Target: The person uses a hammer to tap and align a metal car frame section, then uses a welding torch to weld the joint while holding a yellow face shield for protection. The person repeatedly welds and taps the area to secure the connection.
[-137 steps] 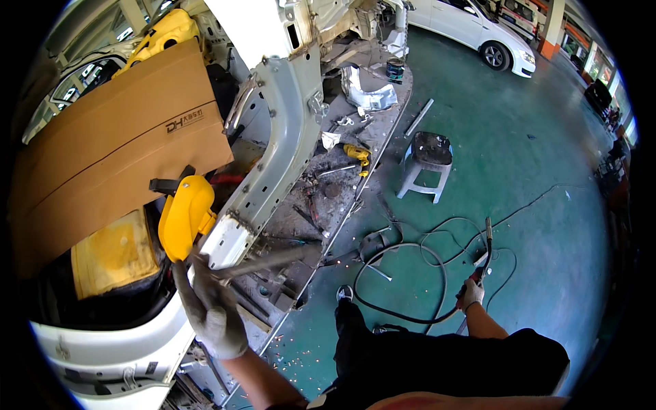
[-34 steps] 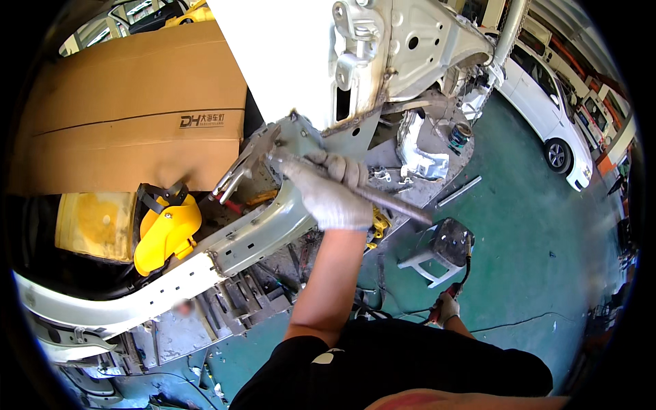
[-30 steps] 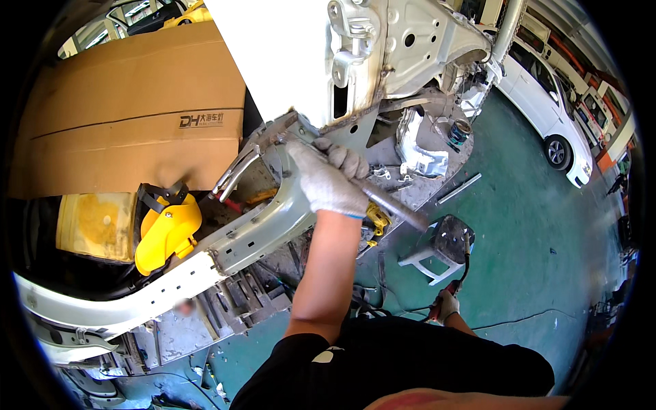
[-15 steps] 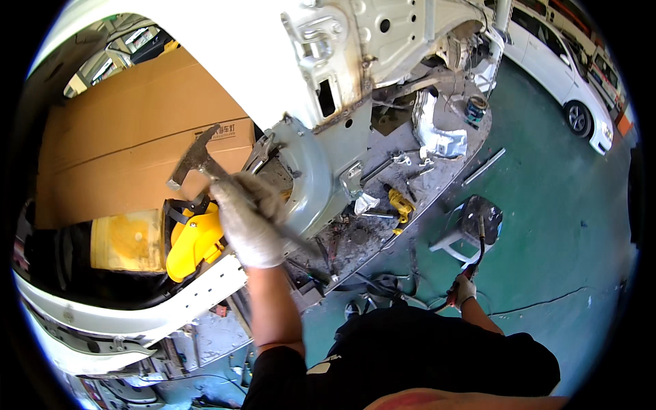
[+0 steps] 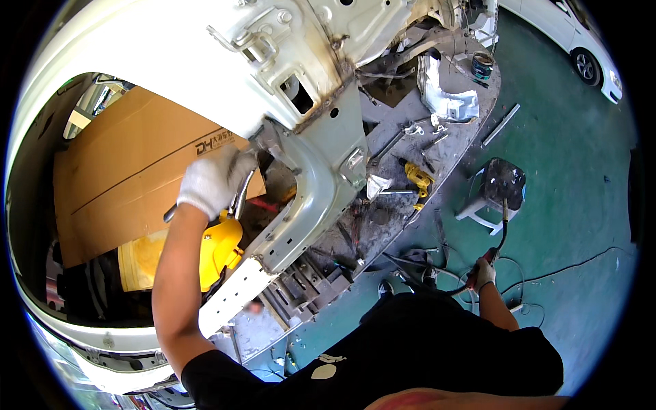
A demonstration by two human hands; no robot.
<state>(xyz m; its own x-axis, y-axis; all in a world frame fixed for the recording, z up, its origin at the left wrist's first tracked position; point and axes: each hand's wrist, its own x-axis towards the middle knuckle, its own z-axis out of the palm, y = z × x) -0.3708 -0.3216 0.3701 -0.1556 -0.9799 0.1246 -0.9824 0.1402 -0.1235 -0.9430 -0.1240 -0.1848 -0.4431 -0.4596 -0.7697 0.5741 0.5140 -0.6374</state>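
Observation:
My left hand (image 5: 210, 183), in a pale work glove, is closed and raised over the edge of the car body opening. A dark handle end (image 5: 170, 213) of the hammer juts out beside my wrist; its head is hidden. Curved metal handles (image 5: 239, 197), probably of locking pliers, show just beside the fingers, near the joint of the grey body panel (image 5: 318, 178). Down at the right, my gloved right hand (image 5: 484, 275) is closed around a welding torch (image 5: 502, 239) with a red grip, its bent neck pointing up before a stool.
A cardboard sheet (image 5: 137, 164) and yellow plastic part (image 5: 220, 249) lie inside the opening. The grey bench (image 5: 451, 147) bears a yellow drill (image 5: 418, 179), a can (image 5: 482, 65) and loose metal pieces. A stool (image 5: 502, 184) and trailing cables (image 5: 567, 277) are on the green floor.
My left hand has moved left and turned, so the hammer head no longer shows. The view has shifted. My right hand keeps hold of the welding torch.

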